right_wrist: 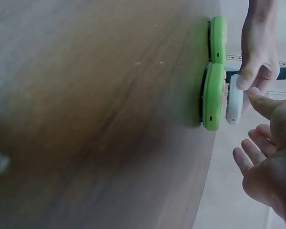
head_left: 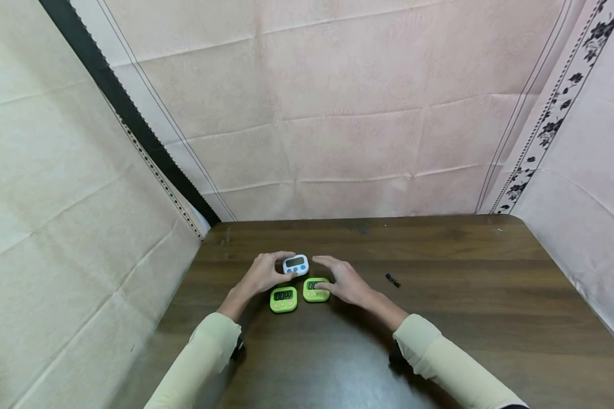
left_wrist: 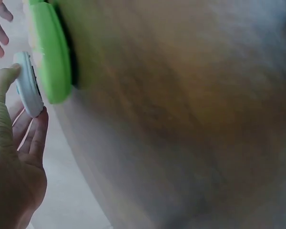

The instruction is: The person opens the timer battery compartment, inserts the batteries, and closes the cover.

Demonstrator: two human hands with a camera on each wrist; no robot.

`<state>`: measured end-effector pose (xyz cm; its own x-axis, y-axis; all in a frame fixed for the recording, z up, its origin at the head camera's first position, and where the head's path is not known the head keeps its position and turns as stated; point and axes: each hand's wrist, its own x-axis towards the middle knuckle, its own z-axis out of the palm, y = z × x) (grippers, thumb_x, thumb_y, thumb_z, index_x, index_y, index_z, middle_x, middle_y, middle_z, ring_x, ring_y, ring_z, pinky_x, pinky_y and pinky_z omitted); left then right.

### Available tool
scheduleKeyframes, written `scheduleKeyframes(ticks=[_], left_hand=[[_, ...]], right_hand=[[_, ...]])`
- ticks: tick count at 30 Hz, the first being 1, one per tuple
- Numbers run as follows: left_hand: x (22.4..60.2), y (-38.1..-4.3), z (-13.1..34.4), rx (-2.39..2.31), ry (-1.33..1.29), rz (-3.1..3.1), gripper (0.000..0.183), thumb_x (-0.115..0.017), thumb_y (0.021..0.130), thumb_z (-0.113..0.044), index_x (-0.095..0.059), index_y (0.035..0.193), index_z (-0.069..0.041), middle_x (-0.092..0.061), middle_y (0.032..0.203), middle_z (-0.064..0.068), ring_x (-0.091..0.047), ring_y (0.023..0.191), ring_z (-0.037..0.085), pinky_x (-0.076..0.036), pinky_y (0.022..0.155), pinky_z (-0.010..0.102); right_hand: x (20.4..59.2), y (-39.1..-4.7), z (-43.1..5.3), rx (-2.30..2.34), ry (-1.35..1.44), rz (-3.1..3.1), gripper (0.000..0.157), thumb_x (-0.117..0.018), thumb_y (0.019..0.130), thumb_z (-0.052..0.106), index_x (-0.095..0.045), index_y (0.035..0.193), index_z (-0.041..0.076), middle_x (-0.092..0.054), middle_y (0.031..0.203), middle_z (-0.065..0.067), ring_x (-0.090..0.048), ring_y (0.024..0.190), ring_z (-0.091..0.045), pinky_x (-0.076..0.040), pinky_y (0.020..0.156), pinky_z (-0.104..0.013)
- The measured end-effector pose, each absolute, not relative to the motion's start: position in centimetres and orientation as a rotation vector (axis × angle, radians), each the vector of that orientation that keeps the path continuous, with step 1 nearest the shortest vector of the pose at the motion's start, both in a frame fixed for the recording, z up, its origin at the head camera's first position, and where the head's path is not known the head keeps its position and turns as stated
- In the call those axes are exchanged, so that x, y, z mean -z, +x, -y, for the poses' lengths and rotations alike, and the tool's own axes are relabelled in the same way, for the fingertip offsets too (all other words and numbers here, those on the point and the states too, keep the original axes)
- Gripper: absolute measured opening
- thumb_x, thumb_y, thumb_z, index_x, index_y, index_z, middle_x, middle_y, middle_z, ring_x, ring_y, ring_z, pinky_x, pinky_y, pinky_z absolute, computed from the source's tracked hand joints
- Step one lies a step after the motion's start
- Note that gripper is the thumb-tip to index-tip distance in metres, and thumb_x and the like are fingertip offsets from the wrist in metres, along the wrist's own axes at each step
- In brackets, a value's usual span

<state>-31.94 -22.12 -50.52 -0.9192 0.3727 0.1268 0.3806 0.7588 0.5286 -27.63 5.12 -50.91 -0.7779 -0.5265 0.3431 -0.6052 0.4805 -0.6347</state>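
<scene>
My left hand (head_left: 262, 275) grips a white digital timer (head_left: 295, 263) with blue buttons by its edges, thumb on one side and fingers on the other. In the left wrist view this timer (left_wrist: 28, 86) is raised off the tabletop. My right hand (head_left: 349, 284) is beside it with fingers spread and nothing held. Its thumb overlaps a green timer (head_left: 311, 295) in the head view; in the right wrist view the thumb is close to the white timer (right_wrist: 235, 100). Another green timer (head_left: 283, 300), its display facing up, lies to the left.
A small black object (head_left: 393, 280) lies on the brown wooden table (head_left: 455, 318), right of my right hand. Pale cloth (head_left: 337, 142) hangs behind the table's far edge and along both sides.
</scene>
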Motion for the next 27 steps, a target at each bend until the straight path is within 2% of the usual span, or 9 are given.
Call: scheduleKeyframes(ticks=[4,9,14,18,21,23,27], left_hand=[[49.5,-31.7,21.4,0.916,-0.686,2.885,0.053,-0.086,0.092,-0.036,-0.071,0.138,-0.015,-0.076,0.117,0.002,-0.068,0.095,0.012,-0.059,0.084,0.036],[48.3,-31.2,20.0,0.969,-0.806,2.818,0.051,-0.084,0.093,-0.034,-0.071,0.138,-0.014,-0.077,0.115,0.002,-0.072,0.095,0.011,-0.061,0.081,0.033],[47.3,-30.6,18.5,1.095,-0.916,2.725,0.047,-0.084,0.094,-0.032,-0.073,0.135,-0.012,-0.078,0.116,0.004,-0.075,0.098,0.016,-0.064,0.084,0.046],[46.6,-29.9,17.3,1.152,-0.969,2.681,0.041,-0.082,0.096,-0.033,-0.075,0.132,-0.016,-0.078,0.118,0.000,-0.075,0.100,0.013,-0.064,0.085,0.047],[46.2,-29.3,16.4,1.166,-1.010,2.635,0.035,-0.078,0.100,-0.034,-0.076,0.130,-0.017,-0.078,0.118,-0.003,-0.074,0.099,0.010,-0.064,0.085,0.044],[45.9,-28.9,15.9,1.201,-1.034,2.595,0.033,-0.075,0.103,-0.033,-0.075,0.131,-0.017,-0.078,0.119,-0.002,-0.074,0.101,0.012,-0.064,0.085,0.044],[45.6,-28.0,14.8,1.332,-1.043,2.535,0.033,-0.070,0.106,-0.030,-0.073,0.135,-0.016,-0.076,0.126,-0.001,-0.074,0.105,0.017,-0.063,0.087,0.034]], right_hand=[[50.4,-27.8,-5.2,-1.207,1.024,2.546,0.066,-0.084,0.093,0.009,-0.055,0.151,-0.001,-0.056,0.154,-0.019,-0.054,0.141,-0.036,-0.048,0.113,-0.052],[49.5,-27.6,-5.7,-1.044,1.101,2.431,0.061,-0.087,0.089,0.005,-0.062,0.145,0.001,-0.062,0.148,-0.016,-0.063,0.132,-0.033,-0.056,0.105,-0.047],[48.8,-27.2,-6.4,-0.804,1.108,2.299,0.052,-0.089,0.087,0.006,-0.071,0.136,0.006,-0.071,0.136,-0.011,-0.068,0.124,-0.029,-0.059,0.100,-0.044],[48.4,-26.9,-7.1,-0.713,1.119,2.157,0.039,-0.088,0.089,0.008,-0.076,0.126,0.006,-0.075,0.124,-0.008,-0.071,0.114,-0.024,-0.060,0.096,-0.039],[47.9,-26.4,-7.8,-0.705,1.137,2.060,0.035,-0.086,0.090,0.005,-0.077,0.123,0.003,-0.076,0.120,-0.009,-0.072,0.111,-0.023,-0.061,0.093,-0.037],[47.6,-26.0,-8.3,-0.720,1.140,2.003,0.035,-0.085,0.089,0.001,-0.077,0.123,0.001,-0.075,0.119,-0.011,-0.073,0.109,-0.024,-0.062,0.092,-0.038],[47.1,-25.2,-9.3,-0.786,1.094,1.950,0.037,-0.084,0.087,-0.005,-0.076,0.123,0.000,-0.076,0.118,-0.011,-0.073,0.109,-0.026,-0.062,0.091,-0.040]])
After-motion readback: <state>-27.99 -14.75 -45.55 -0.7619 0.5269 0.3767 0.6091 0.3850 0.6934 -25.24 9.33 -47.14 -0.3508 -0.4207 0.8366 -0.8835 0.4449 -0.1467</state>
